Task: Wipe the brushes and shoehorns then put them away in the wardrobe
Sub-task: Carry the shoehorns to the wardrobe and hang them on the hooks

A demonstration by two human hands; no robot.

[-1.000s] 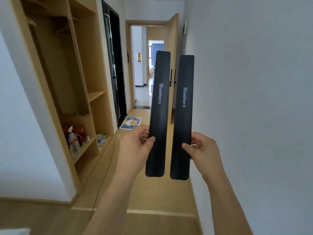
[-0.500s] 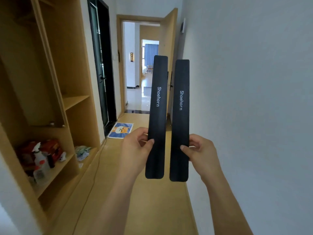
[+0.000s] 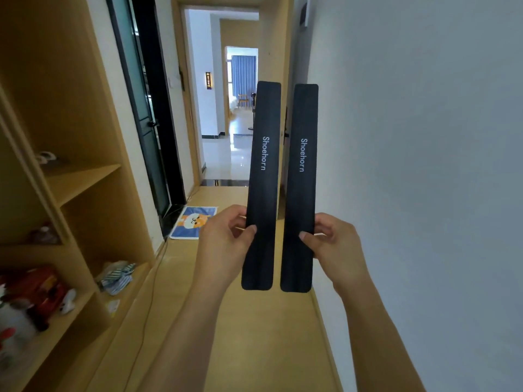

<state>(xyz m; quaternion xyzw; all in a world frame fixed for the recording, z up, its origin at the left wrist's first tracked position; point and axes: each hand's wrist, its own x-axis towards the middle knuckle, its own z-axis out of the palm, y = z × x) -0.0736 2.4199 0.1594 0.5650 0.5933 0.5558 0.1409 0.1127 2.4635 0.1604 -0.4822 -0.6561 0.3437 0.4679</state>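
Left hand (image 3: pixel 223 239) pinching the left shoehorn (image 3: pixel 261 185) & right hand (image 3: pixel 335 244) pinching the right shoehorn (image 3: pixel 300 188), both upright, side by side, apart, wardrobe (image 3: pixel 65 176) sitting at left.

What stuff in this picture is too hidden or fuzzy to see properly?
All in the head view:
- Left hand: its fingers are behind the left shoehorn.
- Right hand: its fingers are behind the right shoehorn.
- Red things on the wardrobe shelf: blurred and cut off by the left edge.
- Small thing on a higher shelf: too small and dim.
- Brushes: none visible.
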